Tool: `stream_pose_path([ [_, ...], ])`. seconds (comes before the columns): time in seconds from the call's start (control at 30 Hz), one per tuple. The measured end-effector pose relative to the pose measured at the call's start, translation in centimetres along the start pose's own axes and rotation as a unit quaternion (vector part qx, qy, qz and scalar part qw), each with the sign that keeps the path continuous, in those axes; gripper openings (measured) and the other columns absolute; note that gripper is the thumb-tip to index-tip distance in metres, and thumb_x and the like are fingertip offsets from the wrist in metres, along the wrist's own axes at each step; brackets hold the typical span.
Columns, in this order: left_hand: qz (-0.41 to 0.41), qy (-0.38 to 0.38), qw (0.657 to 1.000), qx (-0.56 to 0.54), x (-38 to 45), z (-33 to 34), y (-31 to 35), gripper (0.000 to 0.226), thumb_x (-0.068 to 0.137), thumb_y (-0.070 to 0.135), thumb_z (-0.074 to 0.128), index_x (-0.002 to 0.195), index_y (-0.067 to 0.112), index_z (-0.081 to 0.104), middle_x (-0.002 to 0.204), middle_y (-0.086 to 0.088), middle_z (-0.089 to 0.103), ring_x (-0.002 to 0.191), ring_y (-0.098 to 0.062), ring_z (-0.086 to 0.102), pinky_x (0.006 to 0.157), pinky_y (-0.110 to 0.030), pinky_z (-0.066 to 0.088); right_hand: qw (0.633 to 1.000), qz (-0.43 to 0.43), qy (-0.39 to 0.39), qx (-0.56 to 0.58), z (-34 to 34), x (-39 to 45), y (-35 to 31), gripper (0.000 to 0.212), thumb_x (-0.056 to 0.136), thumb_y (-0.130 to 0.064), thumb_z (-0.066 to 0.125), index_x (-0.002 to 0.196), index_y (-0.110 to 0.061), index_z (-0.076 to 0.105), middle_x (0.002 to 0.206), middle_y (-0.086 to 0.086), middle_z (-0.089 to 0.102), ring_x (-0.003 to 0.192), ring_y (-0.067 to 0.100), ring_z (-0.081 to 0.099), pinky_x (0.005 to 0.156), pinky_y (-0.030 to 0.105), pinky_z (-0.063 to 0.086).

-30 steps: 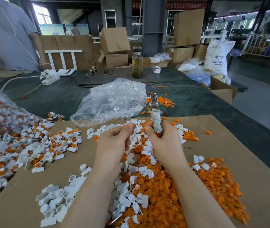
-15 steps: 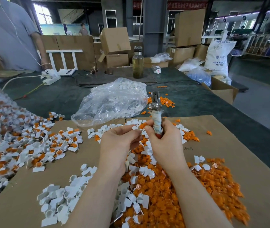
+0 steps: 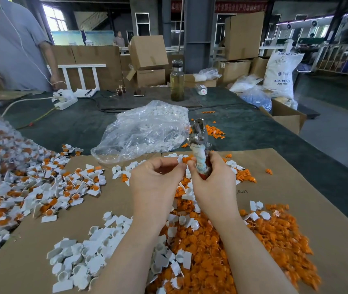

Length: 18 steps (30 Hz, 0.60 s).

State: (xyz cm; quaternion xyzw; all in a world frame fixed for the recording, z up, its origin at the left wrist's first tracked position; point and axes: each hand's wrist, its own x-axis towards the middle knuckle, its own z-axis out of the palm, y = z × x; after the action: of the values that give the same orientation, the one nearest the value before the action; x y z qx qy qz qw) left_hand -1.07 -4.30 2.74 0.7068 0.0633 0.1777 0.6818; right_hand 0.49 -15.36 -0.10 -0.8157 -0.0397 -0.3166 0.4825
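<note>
My right hand grips the cloth-wrapped handle of a metal plier-like tool that points up and away from me. My left hand pinches a small white plastic piece at its fingertips. An orange cap sits against that white piece, beside my right thumb. Both hands hover above a heap of loose orange caps mixed with white pieces on a cardboard sheet.
A pile of joined white-and-orange parts spreads at the left. A clear bag of white pieces lies behind the cardboard. Farther back stand a glass bottle, a power strip and cartons. A person in a grey shirt stands far left.
My left hand has lifted from the pile with a white piece and brought it to the orange cap at my right thumb. The tool stays upright in my right hand.
</note>
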Motion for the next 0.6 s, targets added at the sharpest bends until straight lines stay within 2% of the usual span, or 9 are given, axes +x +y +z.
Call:
stream_pose_path([
  [0.13,0.02,-0.004,1.0,0.007,-0.18,0.02,0.13,0.014,0.077,0.019,0.083,0.072,0.03,0.077,0.068,0.013,0.073,0.063,-0.004,0.069,0.059,-0.014,0.055,1.0,-0.003,-0.003,0.0,0.09,-0.07,-0.1,0.014,0.09,-0.032,0.068,0.088,-0.026,0.055,0.075,-0.014,0.06,0.073,0.004,0.058,0.057,0.017,0.043],
  [0.3,0.025,0.0,1.0,0.013,-0.1,0.1,-0.07,0.014,0.077,0.019,0.083,0.073,0.031,0.077,0.068,0.013,0.073,0.064,-0.004,0.069,0.059,-0.015,0.055,1.0,0.002,-0.014,0.003,0.03,0.08,-0.13,0.013,0.09,-0.029,0.069,0.089,-0.027,0.056,0.074,-0.015,0.06,0.07,0.002,0.058,0.056,0.015,0.039],
  [0.43,0.023,0.008,1.0,0.014,0.02,0.27,-0.29,0.012,0.076,0.018,0.084,0.076,0.028,0.077,0.069,0.014,0.073,0.064,-0.001,0.068,0.057,-0.011,0.052,0.999,0.016,-0.046,0.015,-0.14,0.33,-0.12,0.009,0.091,-0.027,0.068,0.092,-0.027,0.059,0.078,-0.015,0.062,0.073,0.003,0.06,0.062,0.021,0.046],
  [0.53,0.023,0.013,1.0,0.016,0.16,0.28,-0.49,0.012,0.076,0.018,0.083,0.075,0.027,0.076,0.068,0.014,0.072,0.062,0.001,0.067,0.056,-0.01,0.05,0.996,0.017,-0.08,0.021,-0.31,0.45,-0.04,0.008,0.091,-0.024,0.067,0.092,-0.026,0.06,0.075,-0.015,0.061,0.07,0.003,0.058,0.061,0.019,0.043],
  [0.6,0.018,0.023,0.999,0.014,0.29,0.22,-0.69,0.011,0.076,0.021,0.084,0.073,0.027,0.075,0.067,0.013,0.072,0.06,0.0,0.066,0.055,-0.012,0.051,0.994,0.014,-0.104,0.027,-0.45,0.5,-0.03,0.014,0.09,-0.02,0.067,0.089,-0.031,0.058,0.072,-0.016,0.06,0.069,0.002,0.057,0.059,0.015,0.04],
])
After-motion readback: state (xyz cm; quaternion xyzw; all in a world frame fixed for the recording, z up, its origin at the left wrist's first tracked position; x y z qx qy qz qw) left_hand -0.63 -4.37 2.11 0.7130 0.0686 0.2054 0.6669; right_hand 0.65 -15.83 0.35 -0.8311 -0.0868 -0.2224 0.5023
